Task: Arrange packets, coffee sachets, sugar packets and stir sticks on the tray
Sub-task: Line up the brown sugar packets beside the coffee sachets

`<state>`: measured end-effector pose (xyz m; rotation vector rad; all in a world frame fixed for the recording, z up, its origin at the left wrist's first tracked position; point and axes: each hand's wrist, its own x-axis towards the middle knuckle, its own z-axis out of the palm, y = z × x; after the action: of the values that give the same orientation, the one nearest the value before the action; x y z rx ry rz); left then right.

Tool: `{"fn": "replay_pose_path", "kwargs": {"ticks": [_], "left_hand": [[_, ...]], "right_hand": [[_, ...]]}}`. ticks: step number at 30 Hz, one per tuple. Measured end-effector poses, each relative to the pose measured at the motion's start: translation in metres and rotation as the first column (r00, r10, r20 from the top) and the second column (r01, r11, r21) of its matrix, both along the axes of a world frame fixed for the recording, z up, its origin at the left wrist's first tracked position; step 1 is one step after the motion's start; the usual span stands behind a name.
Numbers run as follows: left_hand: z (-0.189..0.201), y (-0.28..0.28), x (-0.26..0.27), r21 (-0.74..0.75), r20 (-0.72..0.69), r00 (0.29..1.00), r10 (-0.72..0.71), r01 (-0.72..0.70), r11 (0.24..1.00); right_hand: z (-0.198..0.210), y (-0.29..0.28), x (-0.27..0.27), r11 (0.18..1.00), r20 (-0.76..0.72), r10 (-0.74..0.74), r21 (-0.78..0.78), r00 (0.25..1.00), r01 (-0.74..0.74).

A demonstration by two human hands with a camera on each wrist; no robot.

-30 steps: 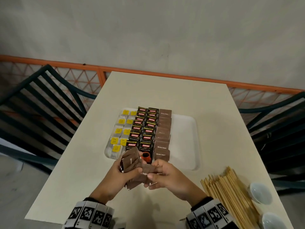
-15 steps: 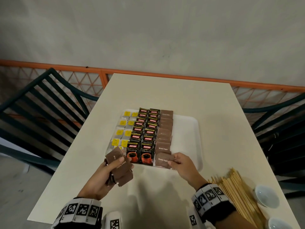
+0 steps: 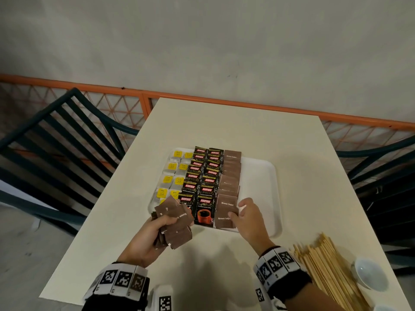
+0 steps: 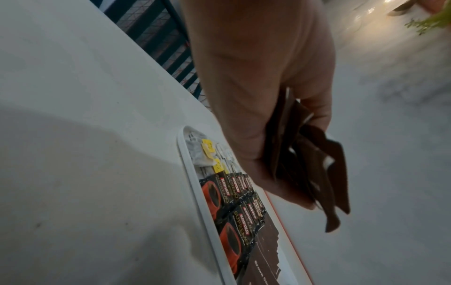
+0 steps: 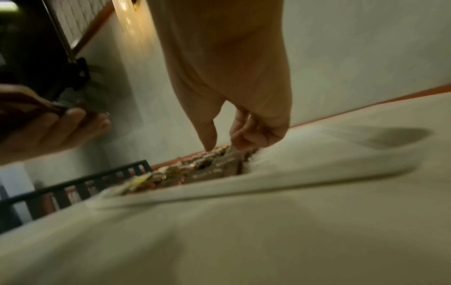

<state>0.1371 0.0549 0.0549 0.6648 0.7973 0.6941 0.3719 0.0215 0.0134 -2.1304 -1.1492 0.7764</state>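
Left hand (image 3: 143,241): grip clenched round a fanned bundle of brown sugar packets (image 3: 174,223), held above the tabletop (image 3: 224,126) at the tray's near left corner. Right hand (image 3: 249,218): fingertips (image 3: 233,214) on the nearest brown sugar packet (image 3: 224,217) in the tray, thumb lying along its right edge; whether this grip pinches the packet or merely presses it flat cannot be told, the right wrist view being blurred. Tray (image 3: 260,189), white, central on the tabletop, serves as landmark. Contents, from its left side: tea bags with yellow tags (image 3: 171,179), two columns; coffee sachets (image 3: 203,187), black and red, two overlapping columns; sugar packets, one overlapping column reaching the tray's near edge. Right of that column the tray floor is bare. Stir sticks (image 3: 325,272): loose heap on the tabletop beyond the tray's near right corner, none yet on the tray. Two small white bowls (image 3: 368,277) beside the sticks. Progress, by judgement: packets and coffee appear placed; the sugar in hand and all the sticks remain.
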Motion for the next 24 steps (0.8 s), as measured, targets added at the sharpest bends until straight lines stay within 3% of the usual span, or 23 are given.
{"fn": "replay_pose_path", "kwargs": {"ticks": [3,6,9,15,19,24], "left_hand": [[0.001,0.002,0.005,0.007,-0.066,0.998,-0.017,0.018,1.000],[0.003,0.002,0.011,0.018,-0.116,0.992,-0.057,0.059,0.998],[0.002,0.005,0.015,0.025,-0.156,0.982,-0.108,0.114,0.993],[0.001,0.006,0.017,0.017,-0.199,0.976,-0.085,0.090,0.996],[-0.002,0.007,0.016,-0.022,-0.187,0.980,-0.074,0.071,0.997],[-0.003,0.010,0.018,-0.045,-0.161,0.986,-0.044,0.037,0.998]], "right_hand": [[0.023,0.003,-0.016,0.982,-0.149,0.182,0.069,0.972,-0.174],[0.045,0.004,-0.033,0.931,-0.397,0.362,0.111,0.843,-0.348],[0.052,0.005,-0.042,0.892,-0.492,0.444,0.164,0.749,-0.421],[0.047,0.001,-0.038,0.921,-0.575,0.375,0.144,0.727,-0.362],[0.041,-0.001,-0.029,0.945,-0.433,0.318,0.215,0.843,-0.245],[0.047,-0.005,-0.024,0.945,-0.595,0.321,0.252,0.737,-0.208]]}}
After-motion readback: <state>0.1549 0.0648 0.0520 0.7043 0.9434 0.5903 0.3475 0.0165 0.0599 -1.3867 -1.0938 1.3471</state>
